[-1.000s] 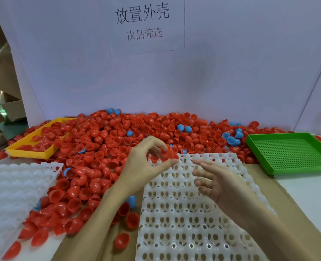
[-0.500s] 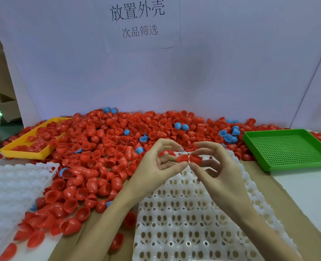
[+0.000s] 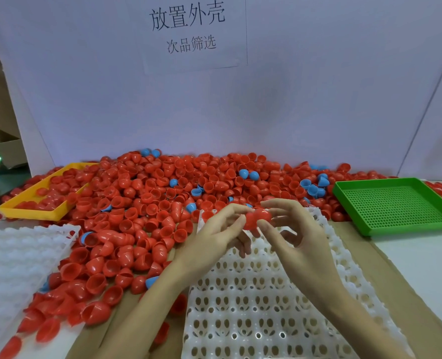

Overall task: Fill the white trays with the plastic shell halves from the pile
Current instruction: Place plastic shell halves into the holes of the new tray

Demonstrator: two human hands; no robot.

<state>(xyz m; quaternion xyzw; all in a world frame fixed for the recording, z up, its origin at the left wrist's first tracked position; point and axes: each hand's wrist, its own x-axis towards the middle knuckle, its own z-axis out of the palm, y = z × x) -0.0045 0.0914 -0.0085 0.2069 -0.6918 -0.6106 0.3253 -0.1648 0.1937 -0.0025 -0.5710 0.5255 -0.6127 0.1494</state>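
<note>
Pinching one red shell half (image 3: 256, 218) between them above the white tray (image 3: 253, 314), left hand (image 3: 214, 237) and right hand (image 3: 296, 234) risk dropping it if either thumb slips.

Landmark: the white tray (image 3: 261, 307) in front of the person, every cell bare and open from above.
Over the tray's far edge: both hands, the left hand (image 3: 214, 239) and right hand (image 3: 295, 237), meet on a red shell (image 3: 257, 218) and block that strip.
Behind and left of the tray: the pile (image 3: 163, 198) of red and blue shell halves covers the worktop (image 3: 427, 260) right up to the tray's edge.
Right of the tray: a bare brown strip, then open worktop.
Far right of the tray: green tray (image 3: 396, 206), raised rim.
Far left of the tray: second white tray (image 3: 15, 257); yellow tray (image 3: 33, 203) beyond, half buried.
Behind the pile: white backboard (image 3: 266, 112), closing off that side.
</note>
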